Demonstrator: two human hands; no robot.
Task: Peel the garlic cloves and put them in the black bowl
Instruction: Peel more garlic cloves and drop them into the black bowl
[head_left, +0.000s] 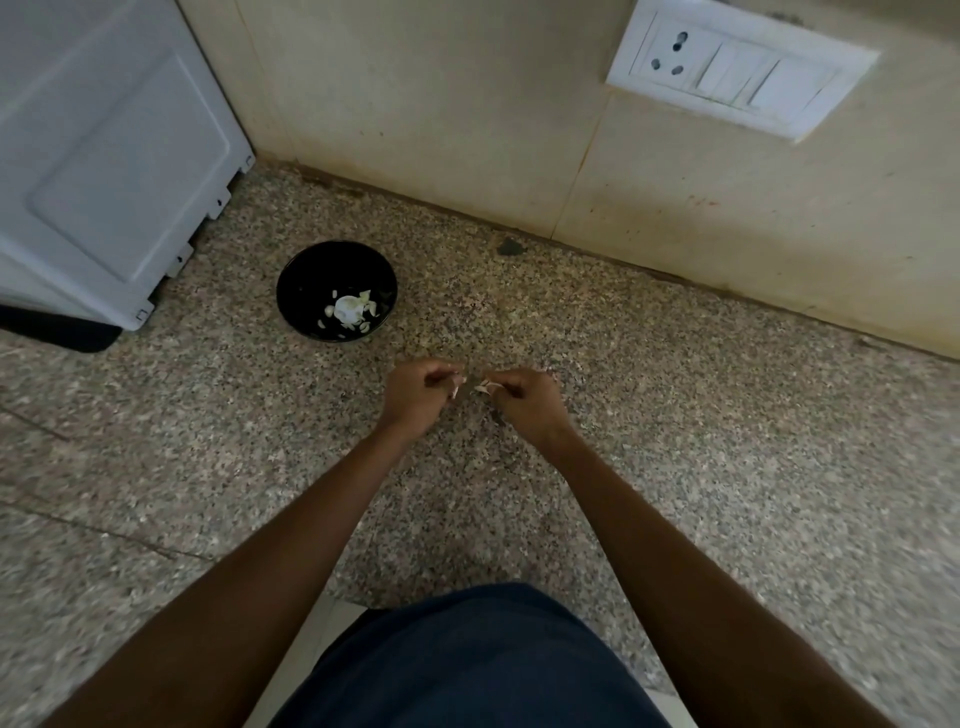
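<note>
Shirt (467, 660): dark blue, nearest.
Left hand (415, 395): pinching pale peel scrap.
Right hand (527, 402): pinching garlic clove (485, 388), long axis roughly leftward.
Black bowl (311, 280): holding peeled garlic (349, 308).

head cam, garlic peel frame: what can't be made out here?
- Garlic piece in the head view: tiny, mostly hidden by the curled fingers of the right hand; peeled or not is unclear.
- Left hand: pinches a pale scrap; skin or clove cannot be told.
- Black bowl: white bits inside too small to sort cloves from skins.
- White appliance: cut off by the left edge.
</note>
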